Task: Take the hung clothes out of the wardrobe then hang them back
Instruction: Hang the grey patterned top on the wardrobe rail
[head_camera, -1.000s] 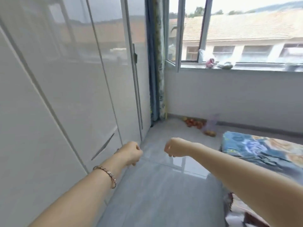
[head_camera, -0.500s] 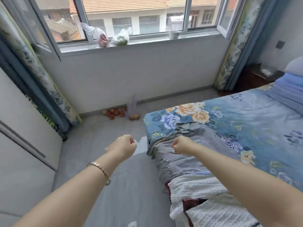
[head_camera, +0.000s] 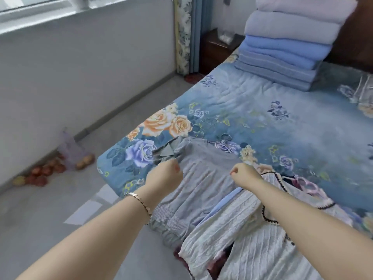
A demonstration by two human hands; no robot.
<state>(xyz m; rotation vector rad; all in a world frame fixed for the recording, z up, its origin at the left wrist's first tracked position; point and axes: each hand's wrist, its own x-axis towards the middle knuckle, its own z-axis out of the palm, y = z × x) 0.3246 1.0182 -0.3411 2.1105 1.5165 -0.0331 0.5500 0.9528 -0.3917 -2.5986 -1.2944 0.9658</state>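
Observation:
A grey top (head_camera: pixel 203 178) lies flat on the foot of the bed, its hanger hook (head_camera: pixel 226 138) showing above the collar. Beside it on the right lies a white knitted cardigan (head_camera: pixel 238 235) with dark trim, overlapping a light blue garment (head_camera: pixel 224 203). My left hand (head_camera: pixel 164 175), with a bracelet on the wrist, hovers as a closed fist over the grey top's left shoulder. My right hand (head_camera: pixel 243 174) is also a closed fist, above the grey top's right side. Neither hand holds anything. The wardrobe is out of view.
The bed (head_camera: pixel 272 118) has a blue floral cover, with a stack of folded blankets (head_camera: pixel 286 43) at its head. A dark nightstand (head_camera: pixel 214 49) and curtains (head_camera: pixel 185 35) stand in the corner. Fruit (head_camera: pixel 48 170) and a plastic bag lie on the floor by the wall under the window.
My view has swung right from the wardrobe doors, past the window, to the bed. Both fists stay closed and now hang over the clothes on the bed.

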